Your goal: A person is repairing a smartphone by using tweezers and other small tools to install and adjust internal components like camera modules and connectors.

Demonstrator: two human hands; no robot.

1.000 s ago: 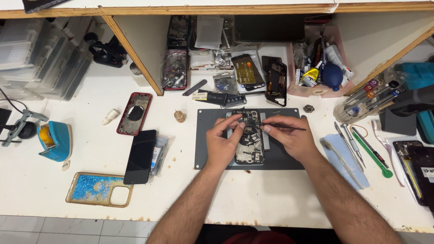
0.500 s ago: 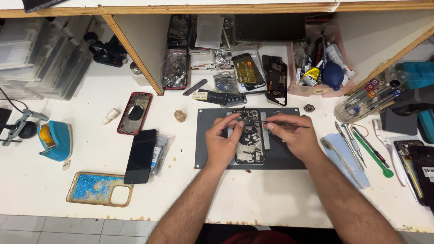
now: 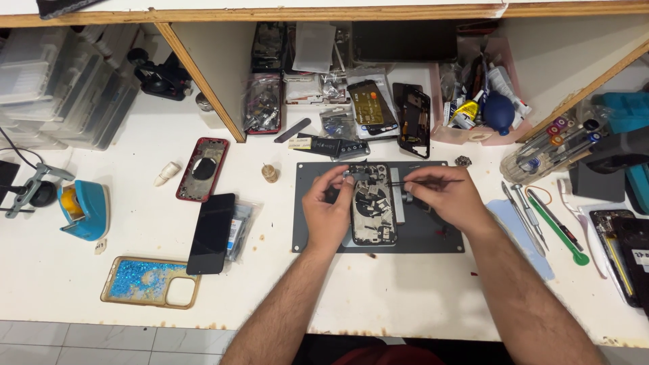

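both hands on the opened phone at the repair bench

we see a wide white worktable (image 3: 419, 297) with a wooden-edged shelf frame (image 3: 203, 81) standing along its back. at the middle lies a dark grey rectangular work mat (image 3: 433, 236), and on it rests an opened smartphone chassis with its metal insides showing (image 3: 372, 213), lying flat with its long side running away from us.

our left hand (image 3: 328, 209) sits at the phone's left edge, fingers curled, thumb and forefinger pinched together at the top left corner of the chassis; whether a small part is held between them we cannot tell. our right hand (image 3: 446, 196) rests on the mat just right of the phone, closed around a thin dark pointed tool (image 3: 426, 182) that lies nearly level, its tip over the phone's upper right edge.

left of the mat lie a red phone frame with a round cut-out (image 3: 203, 169), a black phone lying face down (image 3: 213, 232) and a glittery blue phone case with a gold rim (image 3: 149, 282). further left stands a blue tape dispenser (image 3: 84, 209). to the right, a green-handled plastic pry tool (image 3: 558, 233) lies among screwdrivers. a small brown knob-like piece (image 3: 270, 174) sits near the mat's upper left corner.
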